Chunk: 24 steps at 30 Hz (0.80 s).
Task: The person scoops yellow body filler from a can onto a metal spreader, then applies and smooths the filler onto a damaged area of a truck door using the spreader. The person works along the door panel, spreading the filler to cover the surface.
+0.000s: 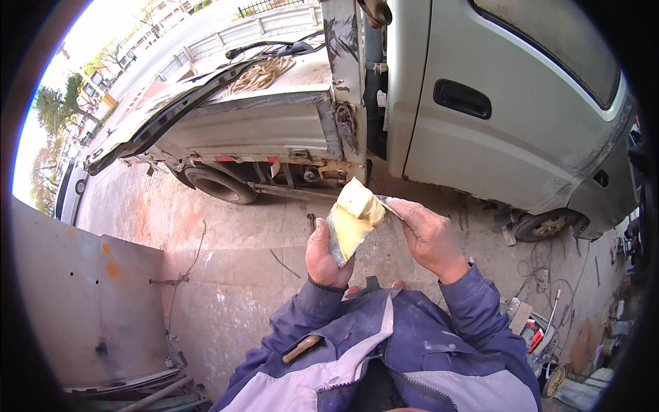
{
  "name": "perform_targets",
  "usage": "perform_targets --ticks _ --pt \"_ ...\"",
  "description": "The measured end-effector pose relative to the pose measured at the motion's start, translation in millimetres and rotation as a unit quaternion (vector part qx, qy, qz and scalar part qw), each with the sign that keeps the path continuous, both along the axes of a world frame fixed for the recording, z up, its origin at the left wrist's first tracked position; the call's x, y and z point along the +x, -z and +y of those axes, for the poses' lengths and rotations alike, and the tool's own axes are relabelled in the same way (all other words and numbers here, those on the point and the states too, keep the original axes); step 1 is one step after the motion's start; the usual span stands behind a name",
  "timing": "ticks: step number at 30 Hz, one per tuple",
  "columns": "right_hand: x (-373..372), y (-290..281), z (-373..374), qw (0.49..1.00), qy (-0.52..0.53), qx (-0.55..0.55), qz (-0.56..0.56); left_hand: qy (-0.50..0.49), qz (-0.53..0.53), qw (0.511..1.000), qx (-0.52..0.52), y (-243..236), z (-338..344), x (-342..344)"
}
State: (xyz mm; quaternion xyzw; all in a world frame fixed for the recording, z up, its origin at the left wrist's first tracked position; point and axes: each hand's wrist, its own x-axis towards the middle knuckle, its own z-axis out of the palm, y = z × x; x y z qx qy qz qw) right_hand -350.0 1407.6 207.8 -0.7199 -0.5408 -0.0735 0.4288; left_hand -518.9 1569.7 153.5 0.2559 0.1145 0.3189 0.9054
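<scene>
My left hand (325, 255) is closed round a small flat putty board (334, 248), with the thumb at its left edge. Pale yellow putty (357, 214) covers most of the board and is heaped thickest toward its far end. At the right edge of the heap, the fingers of my right hand (430, 239) pinch a thin scraper (390, 205), its blade mostly hidden by the fingers and the putty. A light dust coats both hands. A wooden handle (301, 349) sticks out of the front of my jacket.
Ahead stands a truck, its pale cab door (494, 147) to the right and its worn cargo bed (254, 134) to the left, with rope (264, 74) on top. A large grey panel (89, 295) stands at left. Tools and cables (542, 329) litter the concrete floor at right.
</scene>
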Motion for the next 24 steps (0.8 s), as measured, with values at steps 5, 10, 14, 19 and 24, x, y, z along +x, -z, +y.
perform_targets --ticks 5,10,14,19,24 --pt "-7.1 -9.4 2.2 0.995 0.02 0.093 -0.026 -0.041 0.041 0.994 0.092 -12.7 -3.9 5.3" --pt "-43.2 4.2 10.0 0.995 -0.042 0.015 -0.092 -0.13 0.079 0.979 0.138 -17.1 -2.2 15.3" --pt "-34.1 3.0 1.2 0.995 -0.096 0.014 0.038 -0.191 0.142 0.947 0.216 -14.8 15.3 11.0" --pt "-10.7 -10.8 7.3 0.951 -0.013 0.119 0.286 -0.216 0.159 0.804 0.531 -22.4 11.3 6.7" --pt "-22.5 -3.3 19.8 0.979 -0.082 0.124 0.14 -0.232 0.165 0.699 0.655 -41.1 6.1 11.4"
